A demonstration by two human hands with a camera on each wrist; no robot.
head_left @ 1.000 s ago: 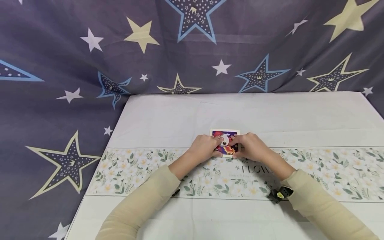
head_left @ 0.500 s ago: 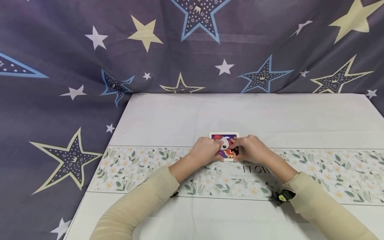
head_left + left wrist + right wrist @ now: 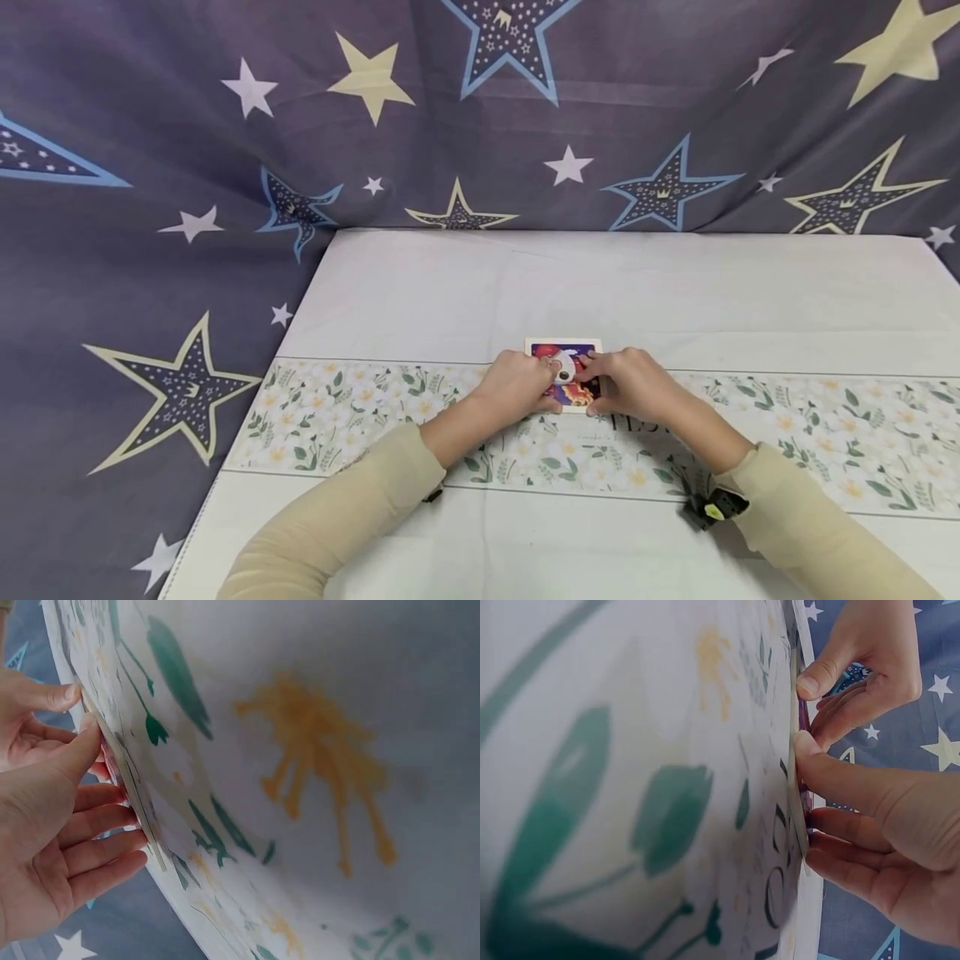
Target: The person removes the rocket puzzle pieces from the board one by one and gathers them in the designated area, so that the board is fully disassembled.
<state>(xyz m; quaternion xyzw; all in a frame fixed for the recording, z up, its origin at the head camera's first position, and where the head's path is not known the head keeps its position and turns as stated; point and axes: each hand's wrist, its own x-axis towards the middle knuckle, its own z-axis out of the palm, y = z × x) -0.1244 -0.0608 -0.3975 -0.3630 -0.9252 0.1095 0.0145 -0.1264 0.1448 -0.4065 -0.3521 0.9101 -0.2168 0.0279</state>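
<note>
A small square picture board [image 3: 576,393], cream-edged, with a white-faced cartoon animal on red and purple, lies flat on the tablecloth. My left hand [image 3: 516,383] holds its left side, fingers bent over the picture and thumb at the near edge. From the right, my right hand [image 3: 633,382] holds it the same way. In the left wrist view the board's pale edge [image 3: 138,814] runs along the left hand's fingers. In the right wrist view the right thumb [image 3: 810,746] touches the near edge. Parts of the picture are hidden under the fingers.
The white tablecloth [image 3: 420,292] carries a floral band [image 3: 315,417] with dark lettering, partly covered by the right hand. A dark star-patterned curtain [image 3: 420,150] stands behind and to the left. A black device [image 3: 714,508] sits beneath the right cuff.
The head view has shifted slightly, so the board and hands sit a little lower in it. Both hands keep nearly the same hold on the picture board.
</note>
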